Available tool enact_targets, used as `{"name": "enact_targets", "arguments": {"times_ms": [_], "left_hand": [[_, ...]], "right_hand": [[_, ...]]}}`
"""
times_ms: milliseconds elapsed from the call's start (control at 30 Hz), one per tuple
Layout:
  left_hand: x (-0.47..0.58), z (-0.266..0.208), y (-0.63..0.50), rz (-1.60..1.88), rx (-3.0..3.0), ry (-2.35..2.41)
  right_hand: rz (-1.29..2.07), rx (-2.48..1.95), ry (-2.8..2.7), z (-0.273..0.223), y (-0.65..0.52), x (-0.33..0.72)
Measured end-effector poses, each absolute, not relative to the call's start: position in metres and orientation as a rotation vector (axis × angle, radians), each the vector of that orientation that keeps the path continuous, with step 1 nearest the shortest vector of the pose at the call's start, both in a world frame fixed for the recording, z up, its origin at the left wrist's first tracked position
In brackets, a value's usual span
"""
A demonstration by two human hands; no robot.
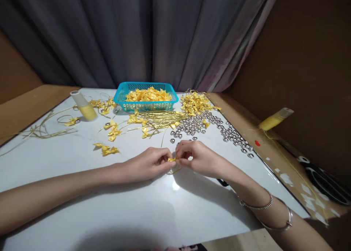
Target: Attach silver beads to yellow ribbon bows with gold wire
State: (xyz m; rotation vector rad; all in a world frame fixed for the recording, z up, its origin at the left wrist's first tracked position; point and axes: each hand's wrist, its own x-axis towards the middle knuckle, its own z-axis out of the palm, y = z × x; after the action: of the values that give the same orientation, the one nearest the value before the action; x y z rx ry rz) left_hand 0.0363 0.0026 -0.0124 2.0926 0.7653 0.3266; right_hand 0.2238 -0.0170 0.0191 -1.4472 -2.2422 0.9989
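Note:
Near the middle of the white table, a small yellow ribbon bow [171, 159] sits between my two hands. My left hand [152, 164] pinches the bow between thumb and fingers. A thin gold cord [174, 171] curves in a loop just below the bow. My right hand [199, 156], fingers closed in a pinch, meets the bow's right side and appears to grip the cord; its fingertips partly hide what they hold. Silver heart-like rings [189, 125] lie scattered just beyond my right hand. More yellow bows [106, 149] rest beyond my left forearm.
A blue basket [118, 94] of yellow bows stands at the back, beside a pile of corded bows [196, 102]. Gold cords [161, 118] lie before it. A yellow thread spool [87, 110] stands left; another spool [274, 120] and black-handled scissors [326, 181] lie right.

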Motion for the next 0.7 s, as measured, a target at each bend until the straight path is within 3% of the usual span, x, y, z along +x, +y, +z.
{"name": "enact_targets", "arguments": {"times_ms": [700], "left_hand": [[0.0369,-0.0123,-0.0001,0.237,2.346,0.737]], "right_hand": [[1.070,-1.490,-2.309,0.0174,-0.0176,0.2230]]}}
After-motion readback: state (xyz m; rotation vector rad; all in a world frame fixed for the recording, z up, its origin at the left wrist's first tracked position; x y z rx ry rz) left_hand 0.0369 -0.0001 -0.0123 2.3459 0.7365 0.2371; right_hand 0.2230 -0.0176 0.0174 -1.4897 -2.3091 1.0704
